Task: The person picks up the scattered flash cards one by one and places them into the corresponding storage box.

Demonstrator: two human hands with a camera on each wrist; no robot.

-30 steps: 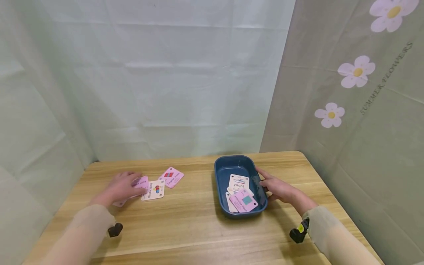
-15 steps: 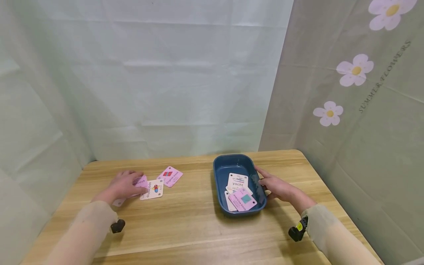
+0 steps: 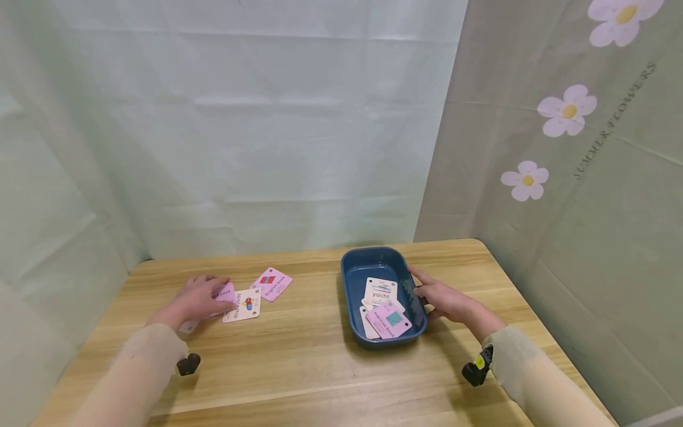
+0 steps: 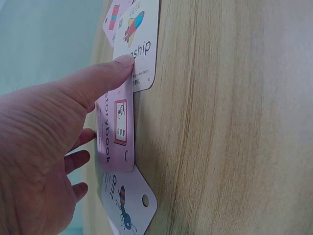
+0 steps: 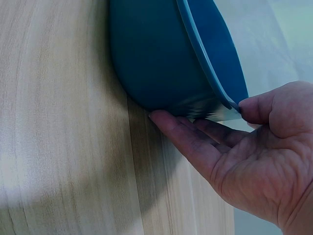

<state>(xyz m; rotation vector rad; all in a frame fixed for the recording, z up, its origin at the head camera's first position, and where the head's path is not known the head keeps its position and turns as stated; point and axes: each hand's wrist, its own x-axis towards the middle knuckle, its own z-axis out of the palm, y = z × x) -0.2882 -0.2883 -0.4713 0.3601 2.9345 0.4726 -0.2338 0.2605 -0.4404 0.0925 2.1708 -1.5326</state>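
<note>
My left hand [image 3: 200,301] rests over a pink storybook card [image 4: 107,132] at the table's left. In the left wrist view its thumb touches the overlap with the white spaceship card [image 3: 244,305], while the other fingers lie loosely by the far edge. An ant card [image 4: 128,203] sticks out below the storybook card. The pink English book card [image 3: 272,284] lies just beyond the spaceship card. My right hand [image 3: 448,302] holds the right side of a deep blue tray [image 3: 354,276], thumb at the rim and fingers against the outer wall. Inside are a yacht card [image 3: 380,290] and an exercise book card [image 3: 389,320].
The wooden table [image 3: 288,362] has its back edge close to a pale hanging cloth [image 3: 267,130]. A flower-printed cloth [image 3: 587,237] hangs along the right side. Black wrist cameras sit at both cuffs.
The whole view shifts slightly as the head moves. Both hands, the cards and the tray keep their places on the table, the left fingers barely moving.
</note>
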